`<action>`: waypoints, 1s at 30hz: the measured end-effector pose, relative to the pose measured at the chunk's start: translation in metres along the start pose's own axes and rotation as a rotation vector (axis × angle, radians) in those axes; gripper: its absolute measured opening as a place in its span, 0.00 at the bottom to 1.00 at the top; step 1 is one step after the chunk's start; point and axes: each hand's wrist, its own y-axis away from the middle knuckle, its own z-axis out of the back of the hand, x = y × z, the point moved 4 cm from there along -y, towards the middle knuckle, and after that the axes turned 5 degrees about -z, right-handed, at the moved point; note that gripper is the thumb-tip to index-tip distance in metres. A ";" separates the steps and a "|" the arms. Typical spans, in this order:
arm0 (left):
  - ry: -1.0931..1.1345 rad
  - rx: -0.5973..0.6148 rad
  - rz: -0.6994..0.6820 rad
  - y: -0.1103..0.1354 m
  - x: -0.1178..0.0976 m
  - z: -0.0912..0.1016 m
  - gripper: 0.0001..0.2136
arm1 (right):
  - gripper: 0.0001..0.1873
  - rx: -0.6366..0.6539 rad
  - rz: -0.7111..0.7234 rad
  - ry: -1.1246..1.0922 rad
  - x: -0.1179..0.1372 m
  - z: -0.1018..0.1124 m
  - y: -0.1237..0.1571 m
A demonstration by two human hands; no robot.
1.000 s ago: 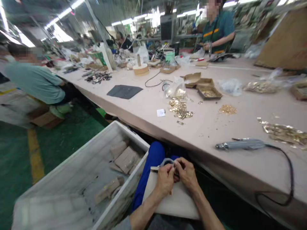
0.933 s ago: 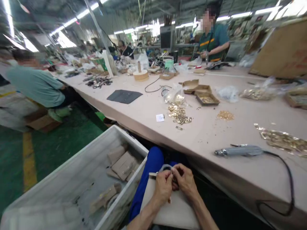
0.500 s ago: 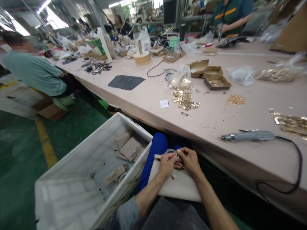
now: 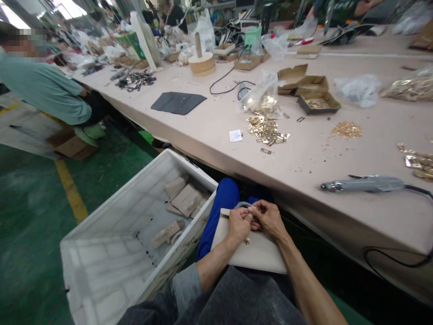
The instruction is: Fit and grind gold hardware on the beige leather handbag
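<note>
My left hand point(image 4: 239, 224) and my right hand point(image 4: 269, 220) meet above my lap, closed in pinches with the fingertips touching. Whatever is between them is too small and too covered to make out. A curved, pale translucent strip point(image 4: 242, 205) shows just behind the fingers. Under both hands lies a flat cream-coloured bag-like piece point(image 4: 264, 257) across my thighs, with a small gold metal fitting point(image 4: 247, 242) on its face. The fingers hide part of the piece's far edge.
A white bin point(image 4: 101, 275) with beige bag pieces point(image 4: 187, 198) stands at my left. On the table are a grey electric screwdriver point(image 4: 365, 184) with a cord, gold metal plates point(image 4: 265, 128), small gold bits point(image 4: 348, 129) and an open cardboard box point(image 4: 320, 106). A co-worker point(image 4: 47, 85) sits at far left.
The view has shifted slightly, so the table things sit farther right and higher. My hands stay together over the cream piece, with the fingers drawn closer together.
</note>
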 end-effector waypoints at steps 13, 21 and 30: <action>0.075 0.039 0.071 -0.001 0.002 0.002 0.18 | 0.23 -0.024 -0.106 -0.120 -0.014 0.000 -0.007; 0.111 0.096 0.100 0.004 -0.004 0.004 0.21 | 0.24 0.008 -0.147 -0.187 -0.019 -0.004 -0.009; 0.062 -0.006 0.094 0.001 0.004 0.004 0.17 | 0.24 -0.237 0.099 0.134 0.022 0.001 0.012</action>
